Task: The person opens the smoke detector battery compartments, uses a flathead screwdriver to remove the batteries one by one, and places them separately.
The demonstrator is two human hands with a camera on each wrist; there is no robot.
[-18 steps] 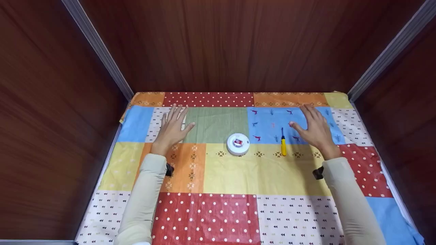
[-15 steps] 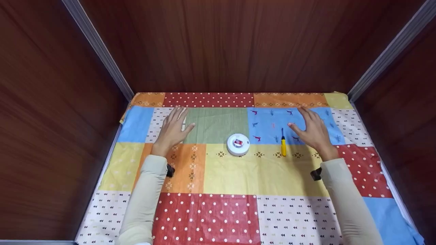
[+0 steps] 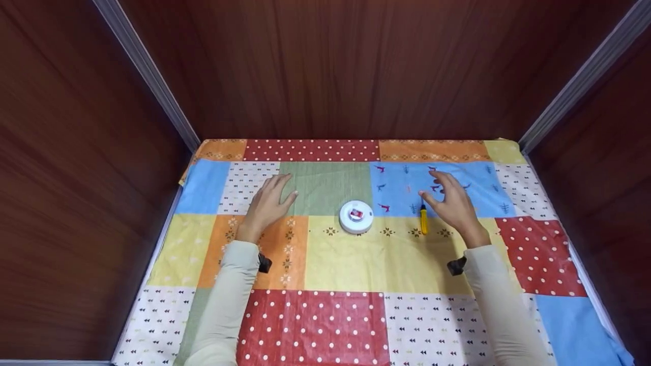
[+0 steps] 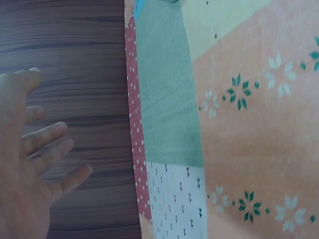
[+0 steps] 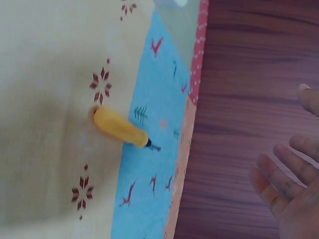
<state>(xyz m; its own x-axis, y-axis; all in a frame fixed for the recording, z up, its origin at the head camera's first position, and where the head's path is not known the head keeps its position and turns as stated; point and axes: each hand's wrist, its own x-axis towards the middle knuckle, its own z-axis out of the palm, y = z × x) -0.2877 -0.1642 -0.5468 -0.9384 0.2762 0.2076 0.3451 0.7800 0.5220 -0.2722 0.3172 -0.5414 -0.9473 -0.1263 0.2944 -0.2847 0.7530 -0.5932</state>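
Observation:
A round white device, like a smoke detector with a small red-and-white label on top, sits near the middle of the cloth. To its right lies a yellow-handled screwdriver, its dark shaft pointing away from me. My left hand is held over the cloth left of the white device, fingers relaxed, holding nothing. Just right of the screwdriver hovers my right hand, loosely bent and holding nothing; its thumb overlaps the shaft tip in the head view. In the right wrist view the screwdriver lies well apart from the fingers.
A patchwork tablecloth covers the table. Dark wood panels enclose the back and both sides, joined by grey metal corner strips. A black wrist camera is strapped at each sleeve.
Both hands have moved inward and a little toward me, the right one nearer the screwdriver. Their fingers are more bent than before. The white device and screwdriver have stayed put.

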